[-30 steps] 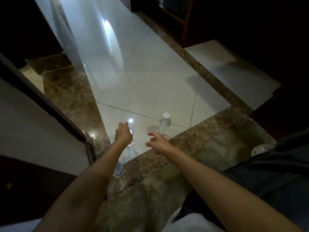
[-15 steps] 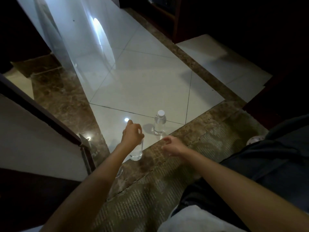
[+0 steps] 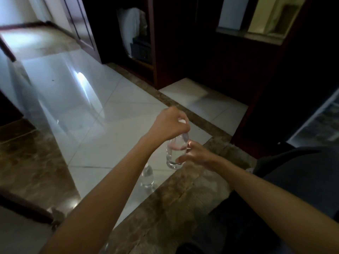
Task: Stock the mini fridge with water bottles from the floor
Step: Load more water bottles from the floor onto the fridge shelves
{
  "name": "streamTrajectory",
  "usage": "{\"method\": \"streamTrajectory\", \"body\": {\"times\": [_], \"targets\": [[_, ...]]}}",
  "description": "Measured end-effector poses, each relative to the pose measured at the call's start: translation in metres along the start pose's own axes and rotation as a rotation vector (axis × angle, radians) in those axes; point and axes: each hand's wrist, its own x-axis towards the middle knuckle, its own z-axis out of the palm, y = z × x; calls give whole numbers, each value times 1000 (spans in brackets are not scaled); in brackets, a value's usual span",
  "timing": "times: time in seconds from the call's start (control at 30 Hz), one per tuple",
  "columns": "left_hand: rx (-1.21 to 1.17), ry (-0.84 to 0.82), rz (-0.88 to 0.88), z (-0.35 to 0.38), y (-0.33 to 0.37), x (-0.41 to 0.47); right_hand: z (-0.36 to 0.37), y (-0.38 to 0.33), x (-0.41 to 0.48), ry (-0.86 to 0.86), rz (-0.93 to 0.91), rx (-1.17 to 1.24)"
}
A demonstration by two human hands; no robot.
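A clear water bottle (image 3: 175,153) with a white cap hangs upright in the air above the floor. My left hand (image 3: 170,125) is closed around its neck and cap from above. My right hand (image 3: 195,155) touches the bottle's lower right side, fingers curled around it. A second clear bottle (image 3: 147,176) stands on the white tiles just below, partly hidden behind my left forearm. At the far right edge a glass-fronted door or panel (image 3: 319,123) shows; I cannot tell if it is the mini fridge.
Dark wooden cabinets (image 3: 211,57) line the back, with an open wardrobe bay (image 3: 135,37) holding a white garment. The glossy white tile floor (image 3: 88,110) has a brown marble border (image 3: 23,158). My dark-trousered leg (image 3: 302,180) is at the right.
My left hand has lifted a bottle off the floor and brought it right, and my right hand has come up to its side. The view has tilted up towards the cabinets.
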Motion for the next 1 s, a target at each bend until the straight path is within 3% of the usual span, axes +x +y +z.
{"method": "streamTrajectory", "body": {"times": [0.1,0.33,0.47,0.7,0.9,1.0], "targets": [[-12,-23,88,-1,49,33,-53,-15,-14,103,-36,4],[-159,-159,230,13,168,101,-178,-36,-82,170,-116,14],[-249,-271,317,43,239,134,-241,-13,-119,364,-116,145],[-273,-475,362,150,333,180,-322,62,-179,715,-7,252],[-298,-674,331,253,366,203,-361,151,-205,886,179,319],[-293,-802,273,305,361,216,-376,206,-205,833,302,349]]}}
